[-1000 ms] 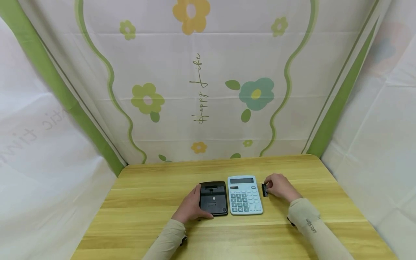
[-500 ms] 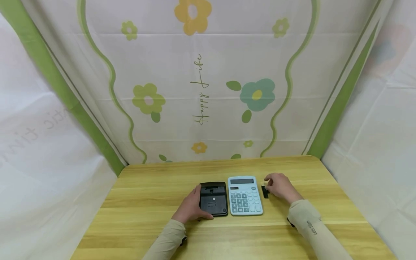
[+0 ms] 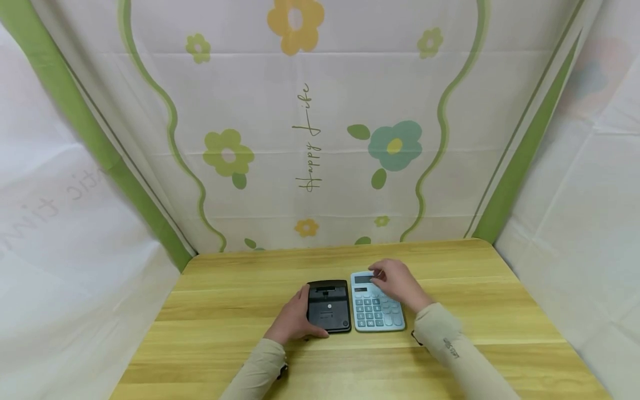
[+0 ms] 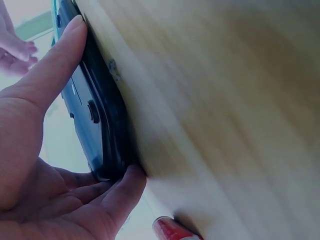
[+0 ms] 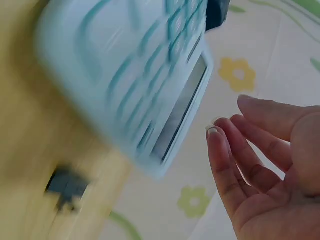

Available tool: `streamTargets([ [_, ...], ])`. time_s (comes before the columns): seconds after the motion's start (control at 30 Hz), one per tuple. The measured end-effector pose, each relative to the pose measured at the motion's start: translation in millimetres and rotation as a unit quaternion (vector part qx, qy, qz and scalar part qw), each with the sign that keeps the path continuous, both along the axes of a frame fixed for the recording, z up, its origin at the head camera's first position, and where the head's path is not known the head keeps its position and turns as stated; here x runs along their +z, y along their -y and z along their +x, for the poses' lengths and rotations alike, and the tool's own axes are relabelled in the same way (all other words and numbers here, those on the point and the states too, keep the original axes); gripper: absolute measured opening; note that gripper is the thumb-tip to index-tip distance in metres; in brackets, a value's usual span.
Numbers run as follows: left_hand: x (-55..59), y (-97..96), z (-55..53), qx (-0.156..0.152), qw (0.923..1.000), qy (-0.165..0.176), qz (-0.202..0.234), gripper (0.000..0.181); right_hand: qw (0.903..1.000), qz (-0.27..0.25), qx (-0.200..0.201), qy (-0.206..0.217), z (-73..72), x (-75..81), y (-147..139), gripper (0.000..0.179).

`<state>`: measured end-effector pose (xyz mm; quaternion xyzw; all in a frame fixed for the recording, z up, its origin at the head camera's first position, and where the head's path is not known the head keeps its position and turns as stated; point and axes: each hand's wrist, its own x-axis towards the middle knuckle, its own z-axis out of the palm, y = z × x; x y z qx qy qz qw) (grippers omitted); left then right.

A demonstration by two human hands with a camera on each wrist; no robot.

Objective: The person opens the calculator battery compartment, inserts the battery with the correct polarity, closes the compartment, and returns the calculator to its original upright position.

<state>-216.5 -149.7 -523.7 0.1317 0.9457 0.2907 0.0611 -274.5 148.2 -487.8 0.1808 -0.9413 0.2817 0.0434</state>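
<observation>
Right hand [image 3: 400,284] has moved left, partly hiding the blue calculator [image 3: 369,312].

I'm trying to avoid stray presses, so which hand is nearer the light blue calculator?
Right. The right hand hangs over the upper right of the light blue calculator, while the left hand is farther left, gripping the black device beside the calculator.

The calculator [image 3: 377,314] is pale blue with grey-blue number keys [image 3: 367,309]. Left of it lies a black device [image 3: 327,320] with a white dot [image 3: 329,306]; near the calculator, a small blackish piece [image 5: 67,185]. Under it, the tabletop [image 3: 340,369] is yellow-tan, streaked with wood grain. Behind it, the white curtain [image 3: 340,78] carries green, orange and teal flowers [image 3: 410,139].
</observation>
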Motion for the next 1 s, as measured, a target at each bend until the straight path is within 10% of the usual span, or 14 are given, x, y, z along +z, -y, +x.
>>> streamTargets([
  [0.37, -1.1, 0.3, -3.4, -0.013, 0.9997, 0.002, 0.018, 0.127, 0.9906, 0.064, 0.120, 0.012, 3.1, -6.0, 58, 0.036],
  [1.0, -2.8, 5.2, -1.4, -0.013, 0.9996, 0.013, 0.022, 0.132, 0.9798, 0.158, 0.122, 0.001, -4.4, -10.2, 91, 0.032],
])
